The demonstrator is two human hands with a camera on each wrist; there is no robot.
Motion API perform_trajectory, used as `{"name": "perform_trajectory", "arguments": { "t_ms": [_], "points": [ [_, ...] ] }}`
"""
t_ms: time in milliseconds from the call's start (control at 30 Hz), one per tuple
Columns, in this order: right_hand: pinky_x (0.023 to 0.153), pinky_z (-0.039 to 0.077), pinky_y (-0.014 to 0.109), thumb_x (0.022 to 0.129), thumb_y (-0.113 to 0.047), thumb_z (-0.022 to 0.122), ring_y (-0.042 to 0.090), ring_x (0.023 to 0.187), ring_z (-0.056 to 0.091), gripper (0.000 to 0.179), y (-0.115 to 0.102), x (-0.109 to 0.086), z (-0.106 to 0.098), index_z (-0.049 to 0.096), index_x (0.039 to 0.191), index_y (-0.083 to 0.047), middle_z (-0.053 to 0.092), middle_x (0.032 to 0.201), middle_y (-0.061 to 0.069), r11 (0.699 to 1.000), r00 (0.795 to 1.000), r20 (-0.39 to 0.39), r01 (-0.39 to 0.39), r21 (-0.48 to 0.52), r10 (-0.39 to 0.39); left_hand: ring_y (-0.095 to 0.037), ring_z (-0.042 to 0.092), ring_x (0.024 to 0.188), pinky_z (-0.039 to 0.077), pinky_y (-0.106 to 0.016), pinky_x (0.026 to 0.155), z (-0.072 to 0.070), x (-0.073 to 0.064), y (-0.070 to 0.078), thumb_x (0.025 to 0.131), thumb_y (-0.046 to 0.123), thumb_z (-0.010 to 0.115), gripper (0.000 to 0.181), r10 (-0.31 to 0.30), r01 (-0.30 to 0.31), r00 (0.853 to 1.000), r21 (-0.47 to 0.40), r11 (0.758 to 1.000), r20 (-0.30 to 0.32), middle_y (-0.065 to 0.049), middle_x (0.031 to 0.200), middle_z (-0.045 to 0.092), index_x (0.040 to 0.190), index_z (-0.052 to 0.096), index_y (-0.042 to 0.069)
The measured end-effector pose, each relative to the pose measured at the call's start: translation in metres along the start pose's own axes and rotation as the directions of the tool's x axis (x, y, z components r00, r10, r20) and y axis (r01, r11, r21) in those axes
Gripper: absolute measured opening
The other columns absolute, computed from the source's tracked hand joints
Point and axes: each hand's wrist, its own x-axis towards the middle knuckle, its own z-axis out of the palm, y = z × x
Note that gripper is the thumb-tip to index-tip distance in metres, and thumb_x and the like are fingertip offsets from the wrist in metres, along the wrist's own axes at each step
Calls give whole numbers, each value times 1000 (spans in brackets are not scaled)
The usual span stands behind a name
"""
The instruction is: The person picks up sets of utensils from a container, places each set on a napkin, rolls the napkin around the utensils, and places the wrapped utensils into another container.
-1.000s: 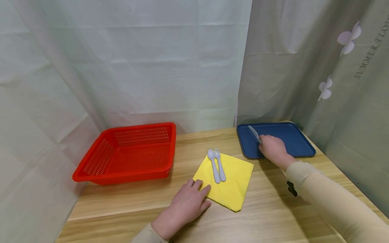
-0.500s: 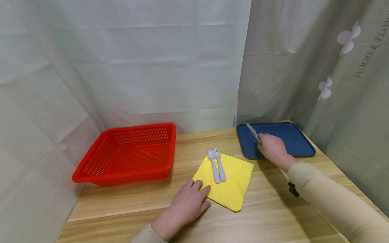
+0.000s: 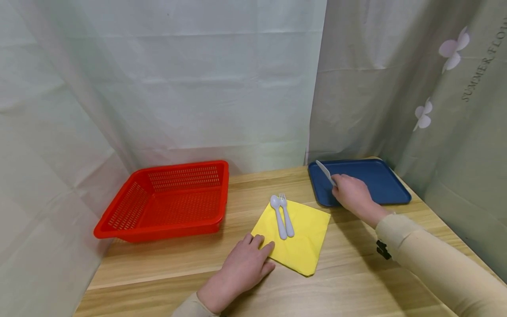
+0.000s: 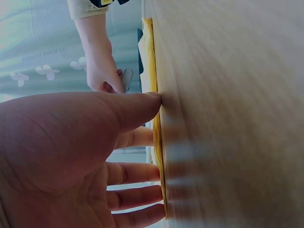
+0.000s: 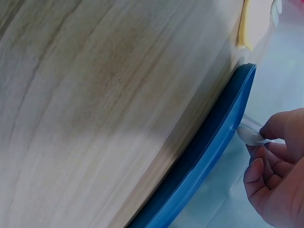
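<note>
Above the blue tray [image 3: 380, 182], my right hand [image 3: 351, 193] pinches a pale plastic knife [image 3: 325, 171] by its handle, the blade pointing up and to the left in the head view. The right wrist view shows the knife's handle end [image 5: 249, 135] between thumb and curled fingers, near the tray's rim. My left hand [image 3: 244, 264] rests with relaxed, spread fingers on the near left edge of a folded yellow napkin [image 3: 305, 251]. A pale spoon [image 3: 278, 215] and a fork [image 3: 288, 215] lie side by side on that napkin.
A red perforated plastic basket [image 3: 186, 202] stands on the left of the wooden table [image 3: 170, 273]. Pale curtains [image 3: 206, 88] hang behind the table and on both sides. The tray lies at the back right, near the curtain.
My right hand has lifted the knife slightly and shifted it a little to the left over the tray. My left hand, the napkin, the spoon and the fork have stayed put.
</note>
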Motion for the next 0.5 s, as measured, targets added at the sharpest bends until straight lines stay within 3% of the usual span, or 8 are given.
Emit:
{"name": "perform_trajectory", "arguments": {
  "t_ms": [500],
  "points": [
    [73, 61, 51, 101, -4, 73, 31, 82, 69, 36, -13, -7, -3, 69, 135, 8, 74, 104, 20, 997, 998, -25, 64, 35, -63, -30, 58, 112, 56, -43, 95, -1, 0, 0, 103, 47, 77, 48, -3, 3, 1000, 1, 1000, -5, -10, 131, 66, 143, 72, 20]
  ]
}}
